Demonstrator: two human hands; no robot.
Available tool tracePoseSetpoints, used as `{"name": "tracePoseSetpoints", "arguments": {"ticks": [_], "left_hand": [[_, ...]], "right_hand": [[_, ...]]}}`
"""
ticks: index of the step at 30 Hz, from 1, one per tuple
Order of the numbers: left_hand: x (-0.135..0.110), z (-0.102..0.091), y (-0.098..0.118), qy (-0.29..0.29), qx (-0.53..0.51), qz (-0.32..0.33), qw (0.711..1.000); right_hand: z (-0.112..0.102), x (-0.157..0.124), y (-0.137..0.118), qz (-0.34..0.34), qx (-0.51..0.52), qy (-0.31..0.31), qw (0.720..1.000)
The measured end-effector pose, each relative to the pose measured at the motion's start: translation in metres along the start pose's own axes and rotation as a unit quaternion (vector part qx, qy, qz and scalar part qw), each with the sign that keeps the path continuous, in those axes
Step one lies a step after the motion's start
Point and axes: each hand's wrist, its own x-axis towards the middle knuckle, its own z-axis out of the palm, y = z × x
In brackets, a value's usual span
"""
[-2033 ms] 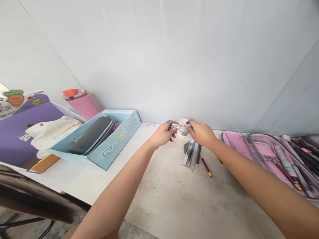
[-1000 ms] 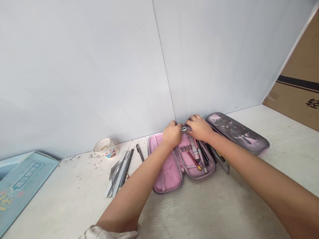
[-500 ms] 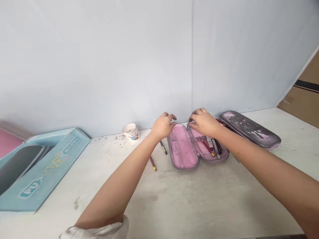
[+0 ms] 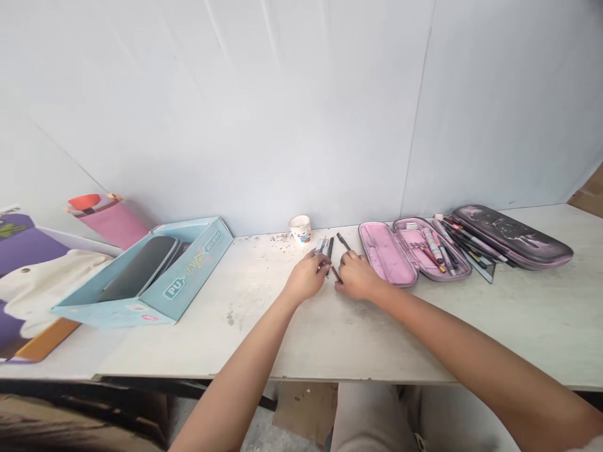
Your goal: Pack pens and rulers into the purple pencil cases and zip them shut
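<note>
two bare hands meet over a small spread of drawing tools on a scuffed white table (image 4: 522,320), the left hand (image 4: 307,278) half curled with its fingertips at a thin stack of grey rulers (image 4: 322,246), the right hand (image 4: 357,277) loosely curled, knuckles up, just beside a red pencil (image 4: 335,273). neither hand is clearly gripping anything, though the fingers cover what lies beneath them, so any hold cannot be told from this view. a dark pen (image 4: 330,248) lies between the rulers and a slim black pencil (image 4: 343,241), all of them loose on the tabletop. to the right, an open pink pencil case (image 4: 414,251) lies flat near the white panel wall (image 4: 264,125): its left half is bare, its right half is filled with pens and markers. more pens rest against a dark purple pencil case (image 4: 512,245), beside a clear set square (image 4: 485,271). so far, the tools between the hands lie outside any case. to the left stand a small paper cup (image 4: 300,229), near scattered shavings (image 4: 280,237), and an open pale blue cardboard box (image 4: 207,242) holding a grey zip pouch (image 4: 140,269).
</note>
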Motion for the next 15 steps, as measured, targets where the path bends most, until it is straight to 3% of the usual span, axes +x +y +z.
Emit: {"name": "tracePoseSetpoints", "arguments": {"ticks": [4,6,8,11,15], "left_hand": [[-0.01,0.006,0.005,-0.002,-0.119,-0.061,0.991],[-0.009,0.014,0.013,0.001,-0.238,-0.109,0.965],[-0.004,0.022,0.024,0.003,-0.366,-0.133,0.921],[0.005,0.032,0.043,0.005,-0.481,-0.121,0.869],[0.019,0.042,0.07,-0.014,-0.537,-0.098,0.838]], "right_hand": [[-0.006,-0.011,0.002,0.033,0.006,0.085,0.996],[-0.012,-0.019,0.006,0.037,0.027,0.143,0.989],[-0.014,-0.028,0.012,0.026,0.043,0.187,0.981],[-0.016,-0.042,0.023,0.013,0.04,0.224,0.974],[-0.02,-0.06,0.044,0.041,0.016,0.241,0.969]]}}
